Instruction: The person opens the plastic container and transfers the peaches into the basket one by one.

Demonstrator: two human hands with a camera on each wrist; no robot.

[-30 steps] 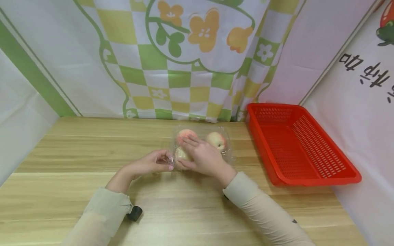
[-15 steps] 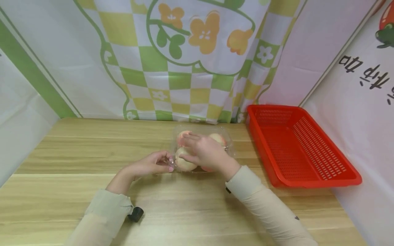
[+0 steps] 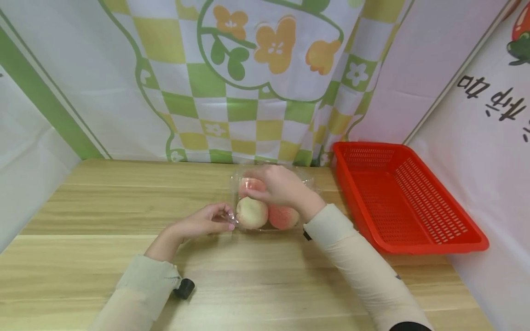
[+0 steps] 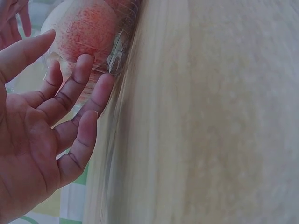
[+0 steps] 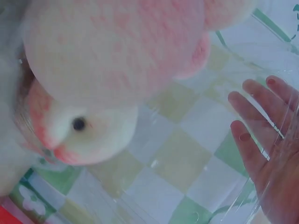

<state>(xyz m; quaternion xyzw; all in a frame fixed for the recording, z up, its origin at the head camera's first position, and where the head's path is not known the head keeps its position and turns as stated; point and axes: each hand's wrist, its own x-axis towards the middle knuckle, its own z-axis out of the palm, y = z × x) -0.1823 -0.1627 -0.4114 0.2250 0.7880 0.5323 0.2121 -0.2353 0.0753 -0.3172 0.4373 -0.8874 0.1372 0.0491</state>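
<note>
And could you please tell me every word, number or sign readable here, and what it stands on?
"柿如", apparently: upside-down black characters on the right-hand white wall.
A third character beside them: cut off at the picture's edge, unreadable.
Fruit, clear box, red basket: no lettering visible.

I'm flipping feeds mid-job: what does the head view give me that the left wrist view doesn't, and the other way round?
Head only: the red basket, the lettering on the side wall, and both sleeves.
Left wrist only: the palm of the left hand, turned to the camera.
Both: the left hand itself, peaches, the clear container, the wooden table, the checkered curtain, and the right hand, just partly in the left wrist view.
</note>
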